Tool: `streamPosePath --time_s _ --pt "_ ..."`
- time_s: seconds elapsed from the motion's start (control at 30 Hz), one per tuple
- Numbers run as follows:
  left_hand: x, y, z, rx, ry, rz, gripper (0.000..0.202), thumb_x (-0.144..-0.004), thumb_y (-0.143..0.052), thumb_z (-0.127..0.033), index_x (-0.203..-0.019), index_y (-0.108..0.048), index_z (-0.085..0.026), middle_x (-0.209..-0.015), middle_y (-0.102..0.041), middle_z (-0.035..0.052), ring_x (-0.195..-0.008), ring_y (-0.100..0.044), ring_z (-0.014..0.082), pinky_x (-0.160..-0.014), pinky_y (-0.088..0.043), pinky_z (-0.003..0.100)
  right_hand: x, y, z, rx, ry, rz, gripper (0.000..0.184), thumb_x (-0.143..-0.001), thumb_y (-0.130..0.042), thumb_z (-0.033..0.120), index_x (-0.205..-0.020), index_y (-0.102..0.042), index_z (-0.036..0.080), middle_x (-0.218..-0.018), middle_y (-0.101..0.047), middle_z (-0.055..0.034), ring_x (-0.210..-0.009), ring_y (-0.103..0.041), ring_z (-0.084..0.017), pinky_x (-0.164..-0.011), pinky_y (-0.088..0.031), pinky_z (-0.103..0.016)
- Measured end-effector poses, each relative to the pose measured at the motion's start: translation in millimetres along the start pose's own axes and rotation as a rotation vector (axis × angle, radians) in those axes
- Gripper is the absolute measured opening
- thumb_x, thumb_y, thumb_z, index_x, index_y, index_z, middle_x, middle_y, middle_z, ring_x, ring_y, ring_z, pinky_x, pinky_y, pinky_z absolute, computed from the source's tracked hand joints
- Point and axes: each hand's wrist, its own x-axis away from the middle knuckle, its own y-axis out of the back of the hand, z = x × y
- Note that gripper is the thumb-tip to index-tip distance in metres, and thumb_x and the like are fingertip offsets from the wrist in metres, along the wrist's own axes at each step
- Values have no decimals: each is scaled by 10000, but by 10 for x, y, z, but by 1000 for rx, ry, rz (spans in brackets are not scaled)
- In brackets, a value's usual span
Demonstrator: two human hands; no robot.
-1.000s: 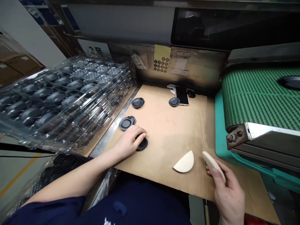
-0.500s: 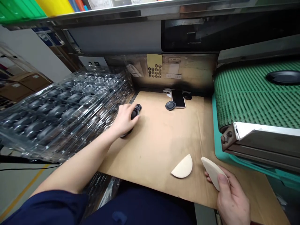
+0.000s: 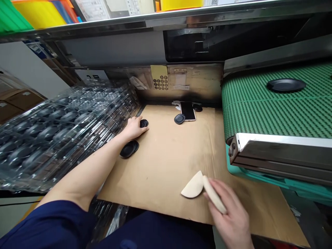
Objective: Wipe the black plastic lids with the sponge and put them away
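1. The left hand (image 3: 134, 128) is lying open and empty, palm down, on the cardboard-topped bench (image 3: 166, 173), with its fingertips stopping just beside a small black round cap (image 3: 144, 123).
2. A stack of black round discs (image 3: 129, 149) is sitting on the cardboard just below the left hand, right beside the inner forearm.
3. The right hand (image 3: 229, 216) is closing narrowly around a cream half-round pad (image 3: 213, 194), gripping it on edge between the thumb and fingers, low on the bench near its front edge.
4. The held pad's edge is touching a second cream half-round pad (image 3: 193, 185), which is lying flat on the cardboard.
5. A dark grey round cap (image 3: 179, 119) is lying just beside a smartphone (image 3: 187, 111) near the back of the bench, and both are well apart from the hands.
6. Stacked clear plastic trays (image 3: 57, 135), filled with dark round pieces, are tilting along the bench's left side.
7. A green conveyor belt (image 3: 272, 107) is running along the bench's right side, with a black round disc (image 3: 286, 85) sitting on it.
8. A yellow keypad-printed card (image 3: 160, 77) is hanging on the metal panel behind the bench.
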Motion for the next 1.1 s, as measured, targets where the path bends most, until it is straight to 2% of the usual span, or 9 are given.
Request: streamPosePath --time_s 0.13,0.23,0.37,0.5,0.67,0.8,0.9,1.0,1.1 --pt "-94 20 -9 -31 28 10 812 -831 -605 -611 -1466 -461 -125 -1384 -546 193 -1291 -497 341 -1092 -380 497 -145 -125 318 -14 253 312 546 -874 -462 23 -1366 -588 225 -1264 -709 -80 -1048 -689 -226 -893 -622 -368" --pt "-116 86 -63 -43 22 9 795 -800 -618 -592 -1410 -515 -92 -1325 -582 215 -1248 -529 363 -1070 -404 504 -190 -154 359 132 240 361 631 -797 -436 -33 -1358 -585 216 -1229 -721 -74 -958 -674 -244 -825 -632 -413" --pt "-96 251 -346 -27 -60 -76 877 -762 -617 -585 -1445 -477 -53 -1393 -511 274 -1310 -445 476 -1065 -391 598 -143 7 122 308 120 307 673 -752 -442 -46 -1352 -586 221 -1181 -732 -63 -958 -654 -267 -801 -624 -440" --pt "-68 550 -1083 68 -349 -191 803 -854 -581 -575 -1544 -385 -213 -1594 -338 143 -1461 -314 366 -1217 -283 510 -59 193 -80 383 53 102 675 -800 -450 -10 -1417 -546 245 -1218 -725 -61 -980 -649 -266 -809 -608 -430" --pt "-108 1005 -2450 402 -841 -255 708 -892 -615 -517 -1490 -453 -175 -1515 -413 175 -1455 -352 344 -1224 -303 539 -3 143 -34 268 135 104 721 -791 -439 -13 -1460 -518 244 -1223 -726 -57 -931 -643 -236 -805 -581 -396" --pt "-325 1130 -3492 597 -1004 -220 749 -860 -687 -510 -1480 -466 -153 -1451 -464 186 -1428 -399 384 -1194 -315 590 10 88 -16 253 109 178 662 -814 -456 9 -1430 -543 233 -1178 -735 -65 -879 -613 -237 -770 -565 -389" --pt "-485 1120 -4097 674 -994 -140 810 -817 -745 -536 -1463 -478 -126 -1423 -519 196 -1405 -428 434 -1162 -317 648 11 104 -36 238 104 178 618 -825 -481 29 -1407 -558 219 -1153 -733 -74 -885 -607 -237 -779 -563 -390" --pt "-505 1131 -4375 689 -968 -85 718 -806 -782 -435 -1382 -545 -77 -1361 -587 188 -1328 -522 404 -1134 -366 622 9 121 -37 219 104 179 593 -831 -495 35 -1393 -570 210 -1144 -729 -78 -902 -611 -235 -798 -561 -382" --pt "-330 1194 -4168 745 -963 -156 625 -878 -699 -333 -1405 -528 -44 -1365 -582 170 -1292 -562 305 -1145 -386 504 18 107 -52 230 96 167 596 -843 -496 37 -1410 -560 209 -1167 -726 -82 -924 -612 -242 -807 -562 -388"
